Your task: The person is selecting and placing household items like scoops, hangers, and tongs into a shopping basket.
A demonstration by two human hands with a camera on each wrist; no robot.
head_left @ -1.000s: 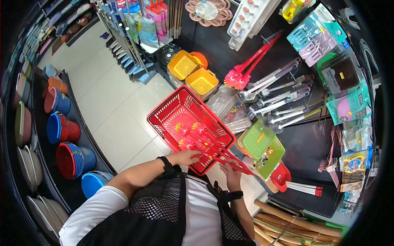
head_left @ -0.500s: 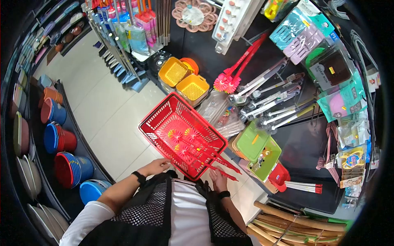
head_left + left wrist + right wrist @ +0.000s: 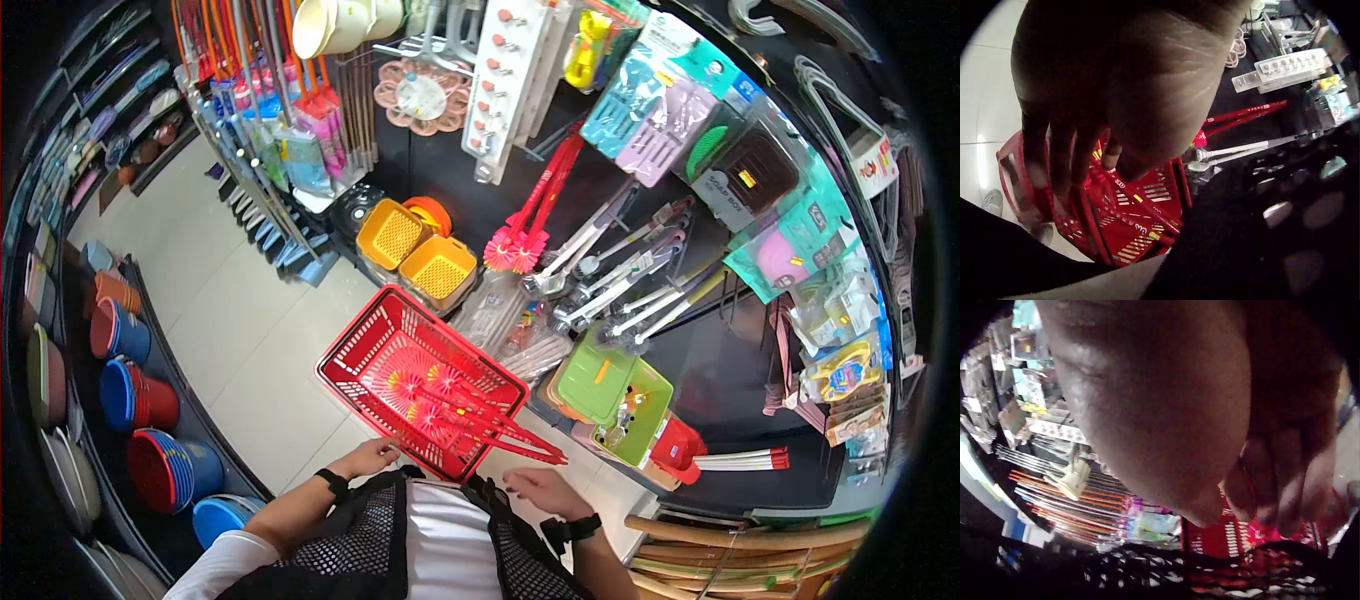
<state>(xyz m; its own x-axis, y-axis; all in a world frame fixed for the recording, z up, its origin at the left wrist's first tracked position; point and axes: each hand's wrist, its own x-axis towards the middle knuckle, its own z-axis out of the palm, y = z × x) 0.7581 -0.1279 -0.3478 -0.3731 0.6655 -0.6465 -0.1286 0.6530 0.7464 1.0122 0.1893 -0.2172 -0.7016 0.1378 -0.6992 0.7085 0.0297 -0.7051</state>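
Observation:
A red shopping basket (image 3: 345,350) stands in front of the body, with several red brushes (image 3: 440,405) lying in it, their handles over the edge at the lower right. My left hand (image 3: 368,458) is beside the basket's near left edge, fingers loosely bent and holding nothing. To the right, my right hand (image 3: 545,492) is just below the brush handle ends, apart from them, fingers relaxed. The left wrist view has the left hand (image 3: 1122,87) over the basket (image 3: 1179,187); the right wrist view shows the right hand (image 3: 1166,406) with its fingers hanging loosely.
Two more red brushes (image 3: 545,195) hang on the dark rack, beside white-handled brushes (image 3: 625,285). Below them are yellow baskets (image 3: 438,268) and a green bin (image 3: 640,410). Buckets (image 3: 175,468) line the left shelf, and wooden handles (image 3: 750,540) lie at the lower right.
The right hand has let go of the brush handles and moved off to the right. The left hand has withdrawn from the brushes to the basket's left edge. The head view has shifted.

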